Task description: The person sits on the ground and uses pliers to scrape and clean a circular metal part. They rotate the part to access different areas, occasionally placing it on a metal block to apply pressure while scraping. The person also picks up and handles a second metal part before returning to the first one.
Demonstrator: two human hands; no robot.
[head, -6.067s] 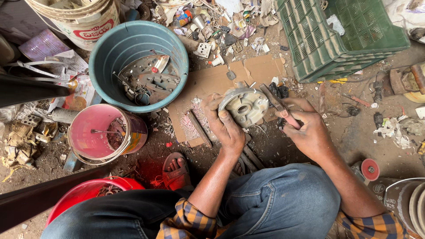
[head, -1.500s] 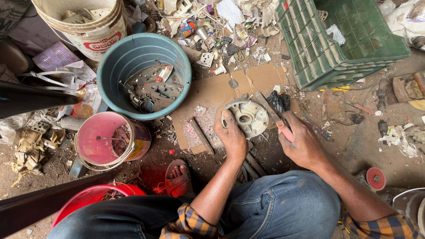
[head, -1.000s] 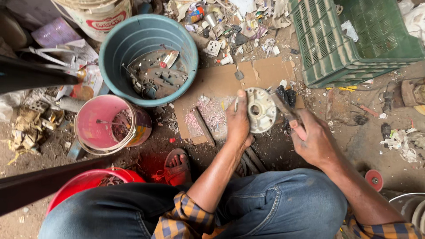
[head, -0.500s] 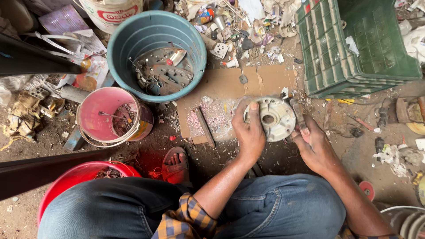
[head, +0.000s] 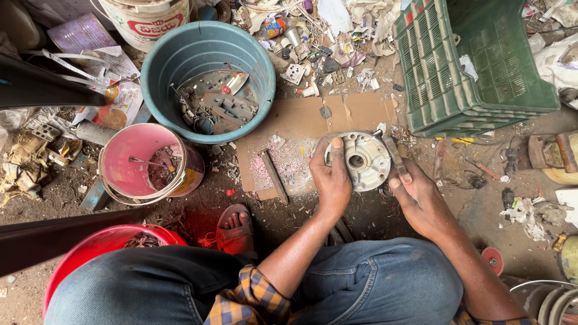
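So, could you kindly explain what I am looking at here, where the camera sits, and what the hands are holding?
There is no machine here: a person crouches on the ground and works with bare hands. The single picture comes from a camera worn on their head, looking straight down, so you see their jeans-clad knees at the bottom. The left hand grips a round grey metal disc with a hole in its middle, held over a sheet of cardboard. The right hand holds a slim metal tool against the disc's edge. Around them lie a teal tub of metal scrap, a pink bucket, a red tub, a green plastic crate and scattered litter. A sandalled foot shows below the cardboard.
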